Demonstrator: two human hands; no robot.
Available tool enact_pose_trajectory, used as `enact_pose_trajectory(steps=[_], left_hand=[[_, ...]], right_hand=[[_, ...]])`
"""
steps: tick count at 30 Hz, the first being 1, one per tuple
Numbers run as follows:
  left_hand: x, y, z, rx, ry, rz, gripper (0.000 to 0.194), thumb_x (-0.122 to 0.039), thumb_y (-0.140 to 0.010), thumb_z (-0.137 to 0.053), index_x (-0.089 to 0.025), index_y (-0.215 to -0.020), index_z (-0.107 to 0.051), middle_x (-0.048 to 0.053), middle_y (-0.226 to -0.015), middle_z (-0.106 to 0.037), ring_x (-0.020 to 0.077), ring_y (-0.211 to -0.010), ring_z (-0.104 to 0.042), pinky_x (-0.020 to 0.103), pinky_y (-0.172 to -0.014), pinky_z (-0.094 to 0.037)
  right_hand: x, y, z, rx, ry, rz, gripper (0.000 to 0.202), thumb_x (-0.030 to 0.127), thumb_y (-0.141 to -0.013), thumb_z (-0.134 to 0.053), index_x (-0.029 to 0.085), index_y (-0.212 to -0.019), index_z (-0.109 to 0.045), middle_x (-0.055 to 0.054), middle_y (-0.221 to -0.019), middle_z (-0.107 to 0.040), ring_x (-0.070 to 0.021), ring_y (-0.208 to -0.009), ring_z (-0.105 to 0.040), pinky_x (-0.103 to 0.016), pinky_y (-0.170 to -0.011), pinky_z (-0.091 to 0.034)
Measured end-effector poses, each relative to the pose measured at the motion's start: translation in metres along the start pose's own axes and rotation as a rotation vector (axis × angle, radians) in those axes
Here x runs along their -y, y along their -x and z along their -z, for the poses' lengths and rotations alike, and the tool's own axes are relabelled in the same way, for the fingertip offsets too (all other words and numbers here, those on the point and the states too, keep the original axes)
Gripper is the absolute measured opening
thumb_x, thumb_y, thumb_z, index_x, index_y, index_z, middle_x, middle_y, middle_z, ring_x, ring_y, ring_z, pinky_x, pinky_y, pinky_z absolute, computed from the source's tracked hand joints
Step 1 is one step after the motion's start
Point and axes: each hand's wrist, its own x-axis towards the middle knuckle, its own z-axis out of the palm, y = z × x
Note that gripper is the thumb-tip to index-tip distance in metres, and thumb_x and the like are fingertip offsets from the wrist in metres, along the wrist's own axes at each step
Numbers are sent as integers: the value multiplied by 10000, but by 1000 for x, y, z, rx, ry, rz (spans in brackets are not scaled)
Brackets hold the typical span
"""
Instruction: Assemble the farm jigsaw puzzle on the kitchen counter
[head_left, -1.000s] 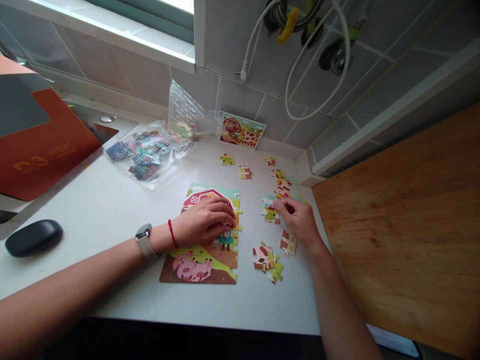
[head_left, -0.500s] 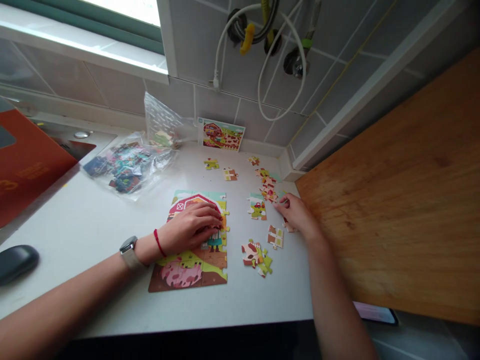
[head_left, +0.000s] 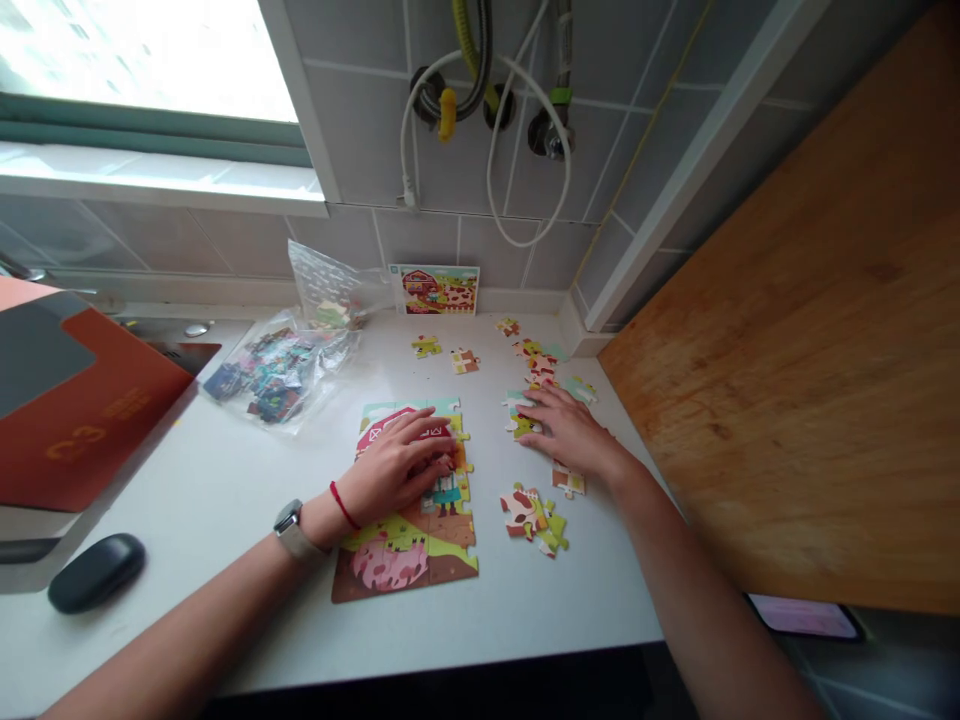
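Note:
My left hand [head_left: 401, 462] lies with its fingers stretched out on the partly joined farm puzzle [head_left: 390, 563], covering part of its red barn. Toothed edges line the puzzle's right side. Beyond that edge, my right hand [head_left: 571, 432] rests flat with fingers apart over a small section of joined pieces [head_left: 520, 425], partly hiding it. Below that hand sit a brown-and-white piece [head_left: 568, 481] and a small heap with a cow-patterned piece [head_left: 519, 510]. More loose pieces [head_left: 534, 356] trail above its fingertips, and a pale green piece [head_left: 582, 390] lies beside it.
A picture card [head_left: 436, 290] leans on the back wall. Clear bags of pieces [head_left: 274, 365] lie left of it. An orange box [head_left: 112, 400] and a black mouse [head_left: 97, 573] are farther left. A wooden panel [head_left: 810, 330] bounds the right side.
My right hand has left the loose pieces at the right, moved left onto the small joined section and spread its fingers. My left hand stays on the puzzle. The camera view has shifted.

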Motion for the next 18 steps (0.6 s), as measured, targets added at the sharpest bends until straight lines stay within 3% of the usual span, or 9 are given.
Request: enact_pose_trajectory(steps=[4, 9, 12, 15, 18], left_hand=[[3, 4, -3, 79, -117, 80, 448, -467, -1045, -589, -260, -1441, -624, 112, -1609, -490, 406, -1531, -375, 687, -1209, -373], [2, 5, -2, 51, -102, 52, 365, -420, -1064, -562, -290, -1390, -663, 74, -1540, -569, 364, -1519, -411, 641, -1207, -414], [-3, 3, 2, -2, -95, 11, 304, -354, -1068, -554, -283, -1325, -701, 73, -1448, -642, 345, -1471, -474, 624, -1173, -459], [-18, -2, 9, 11, -65, -66, 278, -289, -1066, -541, -254, -1273, -723, 88, -1351, -697, 307, -1342, -590, 563, -1119, -519], [-44, -12, 14, 128, -2, -153, 262, -297, -1073, -537, -228, -1228, -736, 94, -1239, -741, 252, -1152, -690, 448, -999, -591]], right_hand=[[-9, 0, -2, -8, -6, -24, 478, 391, -866, -800, 312, -1334, -749, -84, -1593, -543, -426, -1524, -401, -646, -1232, -336], [-17, -3, 3, -73, -118, 57, 413, 342, -883, -747, 288, -1291, -769, -93, -1547, -594, -375, -1488, -473, -593, -1245, -343], [-21, -6, 17, -344, -274, 65, 321, 246, -974, -544, 262, -1161, -804, -90, -1380, -717, -278, -1329, -627, -495, -1176, -446], [-27, -8, 27, -697, -392, -73, 327, 209, -954, -478, 242, -990, -801, -70, -1097, -792, -237, -1064, -721, -415, -1002, -545], [-31, -10, 25, -811, -499, -182, 278, 234, -901, -504, 231, -889, -782, -52, -957, -794, -233, -942, -724, -368, -876, -562]])
